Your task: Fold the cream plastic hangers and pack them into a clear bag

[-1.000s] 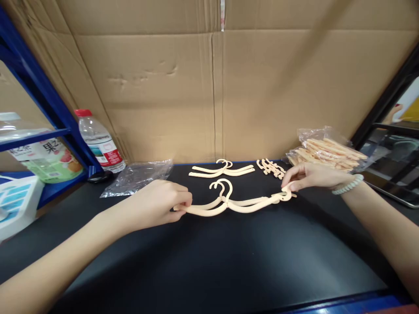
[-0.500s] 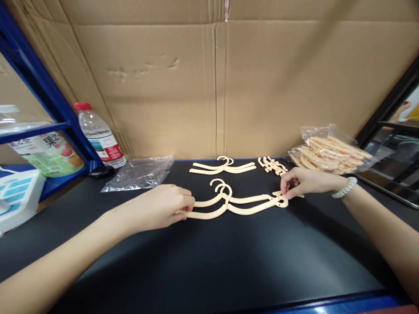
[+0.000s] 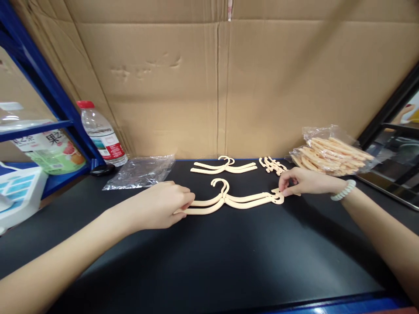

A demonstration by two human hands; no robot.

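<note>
Two cream plastic clothes hangers [image 3: 247, 203] lie nearly side by side on the black table, their hooks pointing away from me. My left hand [image 3: 173, 203] pinches the left arm end of the nearer one; its fingertips cover that end. At the right ends of the hangers, my right hand [image 3: 293, 182] grips a small flat cream piece [image 3: 278, 198] with a notched, hook-like edge. That piece touches the hanger ends, though whether it is joined to them I cannot tell. Farther back rest more cream hangers [image 3: 240, 168] and a small heap of cream hook-shaped pieces [image 3: 271, 165].
A clear bag of cream parts [image 3: 334, 155] sits at the back right. An empty plastic bag [image 3: 139, 172] lies at the back left, beside a red-capped water bottle [image 3: 104, 137]. A blue shelf frame [image 3: 49, 91] stands left, and a cardboard wall [image 3: 163, 87] closes the back.
The nearer hanger has shifted slightly away from me and left, so the two hangers and their hooks lie closer together. My right hand has moved slightly left with the small piece.
</note>
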